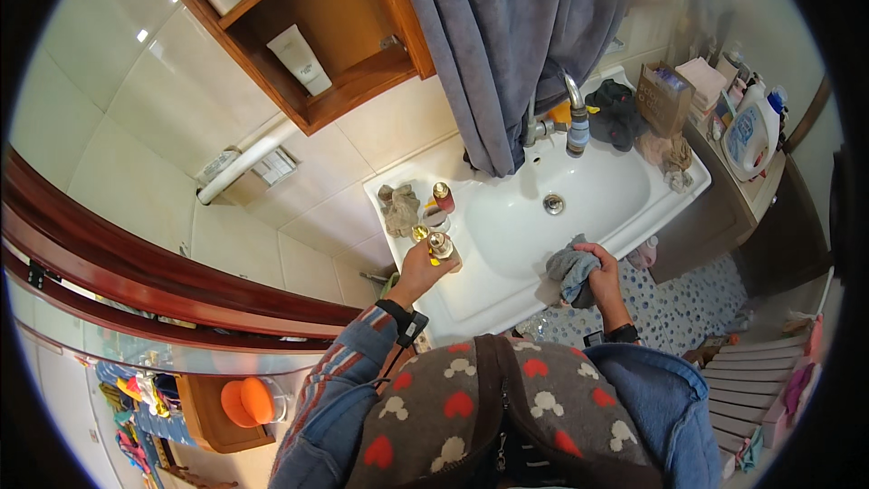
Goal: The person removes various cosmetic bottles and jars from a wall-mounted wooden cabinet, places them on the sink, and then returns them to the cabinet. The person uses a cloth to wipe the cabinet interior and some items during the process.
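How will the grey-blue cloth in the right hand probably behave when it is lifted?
The grey-blue cloth is likely floppy, since it bunches into soft folds in the right hand. It is probably light for its bulk, looking like loose fabric, though I cannot tell whether it is wet.

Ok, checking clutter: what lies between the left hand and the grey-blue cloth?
In the head view: beyond the held shiny-topped bottle, bare white ceramic sink.
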`<action>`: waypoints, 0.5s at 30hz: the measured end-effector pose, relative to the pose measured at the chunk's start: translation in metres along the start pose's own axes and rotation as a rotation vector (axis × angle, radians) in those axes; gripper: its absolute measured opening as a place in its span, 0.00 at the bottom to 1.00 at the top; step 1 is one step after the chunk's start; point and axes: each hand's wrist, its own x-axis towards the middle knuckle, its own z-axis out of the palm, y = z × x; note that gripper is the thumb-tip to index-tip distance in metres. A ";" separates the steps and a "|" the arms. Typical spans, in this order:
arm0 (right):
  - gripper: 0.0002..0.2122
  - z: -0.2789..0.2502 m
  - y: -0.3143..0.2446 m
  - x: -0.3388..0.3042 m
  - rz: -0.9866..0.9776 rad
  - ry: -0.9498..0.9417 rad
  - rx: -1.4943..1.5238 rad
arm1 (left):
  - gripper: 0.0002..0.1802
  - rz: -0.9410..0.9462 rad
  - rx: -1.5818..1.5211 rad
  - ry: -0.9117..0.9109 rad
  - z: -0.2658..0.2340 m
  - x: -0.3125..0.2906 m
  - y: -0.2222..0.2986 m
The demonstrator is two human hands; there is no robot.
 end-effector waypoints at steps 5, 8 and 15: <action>0.26 -0.001 0.005 0.001 0.042 -0.006 0.055 | 0.27 -0.012 0.080 0.054 -0.023 0.001 0.047; 0.26 0.000 0.005 0.004 0.031 -0.005 0.058 | 0.27 -0.069 -0.053 0.123 -0.058 0.022 0.110; 0.25 0.004 0.016 0.008 0.025 -0.046 0.105 | 0.24 0.313 0.107 0.393 -0.202 0.100 0.268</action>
